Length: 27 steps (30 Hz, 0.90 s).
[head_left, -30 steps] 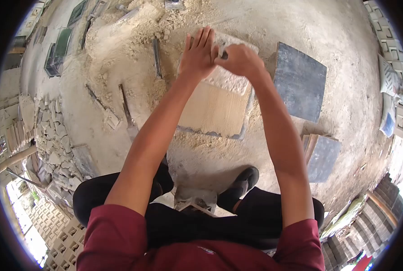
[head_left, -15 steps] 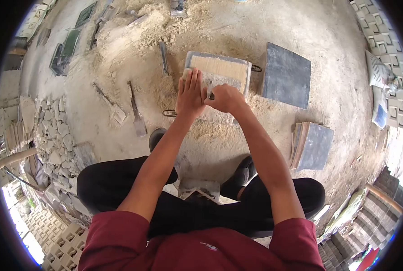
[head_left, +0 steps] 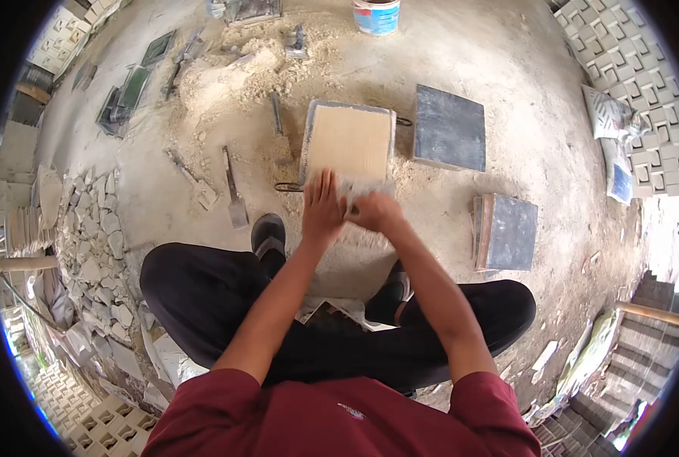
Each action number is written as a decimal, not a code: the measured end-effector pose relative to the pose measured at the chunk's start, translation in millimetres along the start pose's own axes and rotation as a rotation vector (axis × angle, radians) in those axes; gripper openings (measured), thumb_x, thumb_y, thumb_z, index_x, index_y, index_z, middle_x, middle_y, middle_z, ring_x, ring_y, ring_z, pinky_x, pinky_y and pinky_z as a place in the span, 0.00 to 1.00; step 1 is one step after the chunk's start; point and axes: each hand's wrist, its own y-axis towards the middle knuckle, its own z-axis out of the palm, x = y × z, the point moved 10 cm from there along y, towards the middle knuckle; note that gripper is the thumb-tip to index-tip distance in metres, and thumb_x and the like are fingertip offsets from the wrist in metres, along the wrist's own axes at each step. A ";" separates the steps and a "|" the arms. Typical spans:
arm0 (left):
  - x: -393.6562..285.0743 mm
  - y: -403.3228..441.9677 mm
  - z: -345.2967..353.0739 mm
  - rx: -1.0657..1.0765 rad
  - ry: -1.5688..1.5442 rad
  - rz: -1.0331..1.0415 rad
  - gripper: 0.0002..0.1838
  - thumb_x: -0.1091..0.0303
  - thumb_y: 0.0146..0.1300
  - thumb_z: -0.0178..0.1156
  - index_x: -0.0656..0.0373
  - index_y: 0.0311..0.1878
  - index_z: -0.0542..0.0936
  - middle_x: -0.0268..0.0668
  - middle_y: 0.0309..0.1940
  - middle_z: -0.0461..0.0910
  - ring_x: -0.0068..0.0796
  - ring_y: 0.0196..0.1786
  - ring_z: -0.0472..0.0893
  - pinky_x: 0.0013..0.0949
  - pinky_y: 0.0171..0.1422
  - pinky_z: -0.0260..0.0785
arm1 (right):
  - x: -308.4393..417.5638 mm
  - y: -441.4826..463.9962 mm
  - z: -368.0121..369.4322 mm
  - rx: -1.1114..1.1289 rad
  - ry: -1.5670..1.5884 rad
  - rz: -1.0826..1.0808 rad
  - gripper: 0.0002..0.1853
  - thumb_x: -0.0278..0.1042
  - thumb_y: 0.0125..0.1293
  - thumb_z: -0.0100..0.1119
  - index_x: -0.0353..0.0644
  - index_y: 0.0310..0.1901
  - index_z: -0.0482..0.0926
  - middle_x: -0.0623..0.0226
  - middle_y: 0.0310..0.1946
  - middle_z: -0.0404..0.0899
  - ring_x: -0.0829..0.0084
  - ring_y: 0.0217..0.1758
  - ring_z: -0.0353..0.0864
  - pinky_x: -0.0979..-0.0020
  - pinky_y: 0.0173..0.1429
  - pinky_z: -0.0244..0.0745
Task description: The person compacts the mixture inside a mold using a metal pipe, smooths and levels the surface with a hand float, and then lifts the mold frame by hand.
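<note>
drawn nearer the person, the pale slab [head_left: 367, 185] sits under straightened left fingers [head_left: 328, 185] and curled right fingers [head_left: 365, 206], hold unclear.

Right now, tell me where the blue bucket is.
In the head view, the blue bucket stands at the top edge, just right of centre, beyond the grey-rimmed frame and the dark square slab.

Smooth, matt sandy fill [head_left: 351, 141], rough crumbly powder [head_left: 236, 82], dusty matt dark board [head_left: 450, 126]
</note>
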 end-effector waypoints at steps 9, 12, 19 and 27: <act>-52.6 225.0 9.9 -0.091 -0.038 0.216 0.35 0.47 0.72 0.34 0.59 0.74 0.48 0.38 0.76 0.45 0.34 0.78 0.43 0.43 0.80 0.30 | -110.0 99.4 -154.0 -0.266 -0.032 0.132 0.23 0.54 0.57 0.55 0.41 0.39 0.83 0.53 0.39 0.83 0.54 0.43 0.82 0.56 0.48 0.77; -43.1 250.4 56.0 -0.006 0.005 0.176 0.34 0.48 0.72 0.34 0.58 0.75 0.46 0.37 0.77 0.43 0.32 0.78 0.41 0.43 0.80 0.29 | -133.1 136.2 -144.8 -0.288 0.043 0.181 0.22 0.53 0.57 0.54 0.40 0.38 0.83 0.52 0.39 0.82 0.53 0.44 0.82 0.54 0.48 0.76; -35.4 208.6 55.9 -0.025 0.009 0.150 0.35 0.51 0.71 0.37 0.60 0.74 0.47 0.39 0.76 0.42 0.34 0.78 0.42 0.44 0.80 0.31 | -126.8 132.6 -115.5 -0.088 0.107 0.197 0.23 0.52 0.54 0.54 0.37 0.36 0.83 0.49 0.40 0.82 0.52 0.45 0.81 0.54 0.50 0.76; -31.3 123.8 48.4 0.045 0.032 0.115 0.35 0.53 0.70 0.38 0.62 0.74 0.47 0.42 0.76 0.43 0.38 0.78 0.43 0.46 0.79 0.32 | -97.2 93.2 -46.6 -0.048 0.063 0.139 0.25 0.54 0.57 0.53 0.37 0.37 0.83 0.48 0.35 0.82 0.51 0.43 0.82 0.55 0.50 0.76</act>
